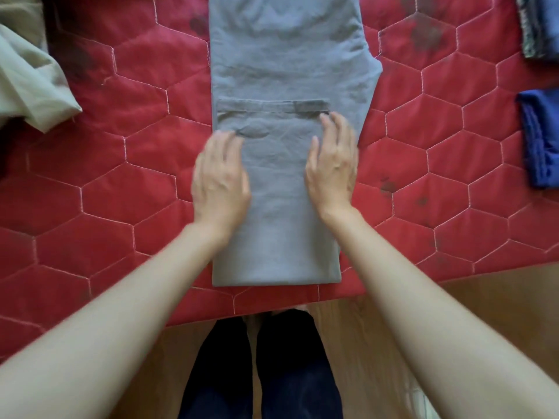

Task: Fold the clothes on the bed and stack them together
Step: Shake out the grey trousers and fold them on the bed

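Fingers: both hands lie flat with straight fingers, slightly spread, clamped on nothing; the left hand (220, 179) is blurred, so its exact spread is hard to tell.
Contact: palms and fingers press on the folded-up lower panel of the grey trousers (281, 182).
Left hand: on the panel's left edge, partly over the red quilt (121, 182).
Right hand: the right hand (332, 164) sits on the panel's right edge, its fingertips just short of the folded hem (273, 105).
Long axis: the trousers run straight away from the fingertips, the near fold below the wrists, the far end out of view.
Nearer hand: neither; the two are level, the right reaching a little farther.
Next move, as a judgement: another fold along that axis, near end carried away from the body.
Other clothes: blue cloth (540, 140) well right of the right hand; beige cloth (27, 83) well left of the left hand.
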